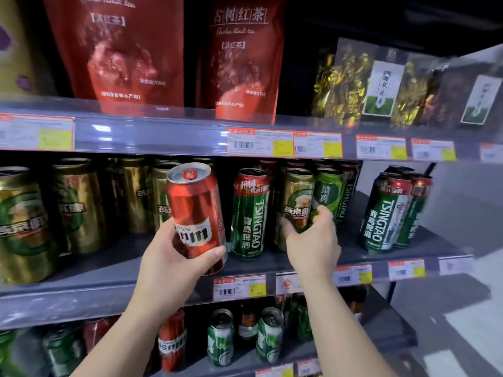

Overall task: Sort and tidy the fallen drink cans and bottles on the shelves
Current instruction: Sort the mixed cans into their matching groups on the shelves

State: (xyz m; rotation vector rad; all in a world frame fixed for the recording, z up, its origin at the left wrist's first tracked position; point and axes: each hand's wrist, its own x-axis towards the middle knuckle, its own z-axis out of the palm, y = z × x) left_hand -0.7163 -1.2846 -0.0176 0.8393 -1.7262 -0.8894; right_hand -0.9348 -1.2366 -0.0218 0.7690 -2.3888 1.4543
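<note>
My left hand grips a red can from below and holds it tilted in front of the middle shelf. My right hand curls round the lower part of a gold can with a green label, which stands upright on that shelf. A tall green Tsingtao can stands between the two hands. Several gold cans fill the shelf's left side. Light green cans stand just right of the gold can in my right hand.
More green Tsingtao cans stand apart at the shelf's right end. Red tea pouches and dark tea packs occupy the top shelf. The bottom shelf holds green cans, a red can and bottles. Price tags line the shelf edges.
</note>
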